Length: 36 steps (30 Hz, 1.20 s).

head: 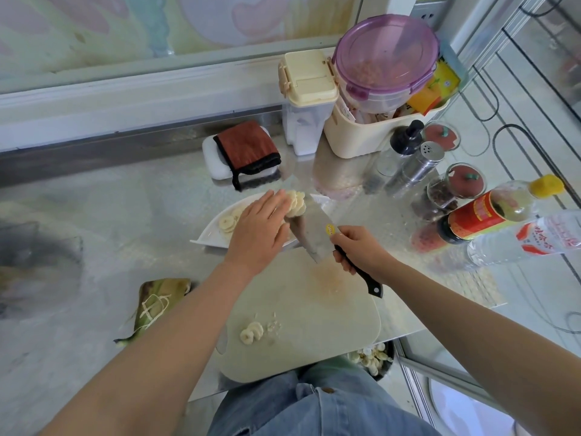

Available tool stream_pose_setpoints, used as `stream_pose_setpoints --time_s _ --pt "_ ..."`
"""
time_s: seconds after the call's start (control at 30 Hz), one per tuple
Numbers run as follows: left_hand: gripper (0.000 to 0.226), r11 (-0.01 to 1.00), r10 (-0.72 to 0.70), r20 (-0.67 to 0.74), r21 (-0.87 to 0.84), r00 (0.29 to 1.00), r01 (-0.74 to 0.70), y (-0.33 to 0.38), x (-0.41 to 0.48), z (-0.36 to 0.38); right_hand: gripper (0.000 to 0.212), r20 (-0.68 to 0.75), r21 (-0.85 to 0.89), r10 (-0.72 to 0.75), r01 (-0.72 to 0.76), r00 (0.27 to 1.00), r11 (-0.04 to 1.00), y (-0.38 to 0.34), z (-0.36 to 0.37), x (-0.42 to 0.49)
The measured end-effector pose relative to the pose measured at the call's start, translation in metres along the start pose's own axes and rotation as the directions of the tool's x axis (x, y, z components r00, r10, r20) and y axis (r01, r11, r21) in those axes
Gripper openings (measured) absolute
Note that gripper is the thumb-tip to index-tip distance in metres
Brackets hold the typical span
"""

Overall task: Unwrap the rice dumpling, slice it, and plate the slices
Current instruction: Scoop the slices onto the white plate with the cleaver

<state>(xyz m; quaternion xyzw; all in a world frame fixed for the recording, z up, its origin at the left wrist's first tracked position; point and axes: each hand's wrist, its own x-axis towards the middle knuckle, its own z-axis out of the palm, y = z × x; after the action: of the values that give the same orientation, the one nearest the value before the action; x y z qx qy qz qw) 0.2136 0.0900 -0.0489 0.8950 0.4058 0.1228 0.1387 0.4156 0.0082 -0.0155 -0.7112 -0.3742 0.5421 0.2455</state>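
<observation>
Currently a batch of pale round rice dumpling slices (296, 203) is being carried on the flat steel blade of a black-handled cleaver (316, 236), over the white oval ceramic plate (210, 233). The right hand (356, 250) is being closed fully round the cleaver handle. The left hand (257, 229) is being held flat and open, fingers pressed against the near side of the stack, nothing gripped.

More slices are already lying on the plate, just left of the left hand. A few leftover slices (251, 332) are being left on the pale rounded plastic cutting board (330, 325), well below both hands. The unwrapped green-brown leaf wrapper with string (160, 302) is lying apart, left of the left forearm.

Risks, judged:
- Slices look sticky; they are likely being pushed off unevenly, so the stack could be toppled or smeared.
- The blade is being tilted; too steep and slices could be dropped past the plate rim onto the reflective steel counter (125, 215).
- Left fingertips are being kept right by the blade, so a slip could mean a cut.
- The plate is sitting loose; a hard push could shift it.
</observation>
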Motion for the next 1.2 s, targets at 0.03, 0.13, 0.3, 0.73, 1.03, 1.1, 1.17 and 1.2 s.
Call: stream_pose_setpoints --time_s 0.03,0.13,0.3,0.73,1.03,1.1,1.17,1.2 --pt "0.047 1.0 0.012 -0.004 -0.022 1.0 -0.012 0.002 0.008 -0.001 0.025 0.015 -0.024 0.001 -0.001 1.0 1.0 0.0 -0.001 -0.001" --pt "0.042 0.996 0.055 0.045 -0.067 0.997 -0.052 0.006 0.022 0.0 0.022 0.04 -0.041 0.009 -0.007 0.999 0.999 -0.002 -0.003 -0.005" --pt "0.048 0.991 0.107 0.147 0.065 0.983 -0.117 -0.004 0.022 0.009 0.023 0.02 0.032 0.012 -0.012 1.0 0.999 -0.006 -0.004 -0.002" --pt "0.054 0.994 0.031 0.191 0.094 0.981 -0.05 -0.006 0.012 0.0 0.03 -0.019 0.034 0.015 -0.014 1.0 0.999 0.001 -0.008 0.004" --pt "0.065 0.977 0.06 0.303 0.175 0.951 -0.118 -0.005 0.002 0.008 0.029 -0.005 0.073 0.022 -0.022 1.0 0.997 0.001 -0.012 0.005" --pt "0.062 0.981 0.037 0.277 0.171 0.96 -0.088 -0.007 0.0 0.004 0.028 -0.01 0.07 0.03 -0.03 0.999 0.997 0.003 -0.014 0.003" --pt "0.055 0.991 0.03 0.198 0.12 0.98 -0.054 -0.007 0.003 0.001 0.029 -0.009 0.059 0.04 -0.039 0.999 0.997 0.005 -0.016 0.001" --pt "0.054 0.995 0.029 0.169 0.088 0.985 -0.044 -0.005 0.007 0.0 0.029 -0.003 0.051 0.044 -0.044 0.999 0.998 0.005 -0.016 0.0"
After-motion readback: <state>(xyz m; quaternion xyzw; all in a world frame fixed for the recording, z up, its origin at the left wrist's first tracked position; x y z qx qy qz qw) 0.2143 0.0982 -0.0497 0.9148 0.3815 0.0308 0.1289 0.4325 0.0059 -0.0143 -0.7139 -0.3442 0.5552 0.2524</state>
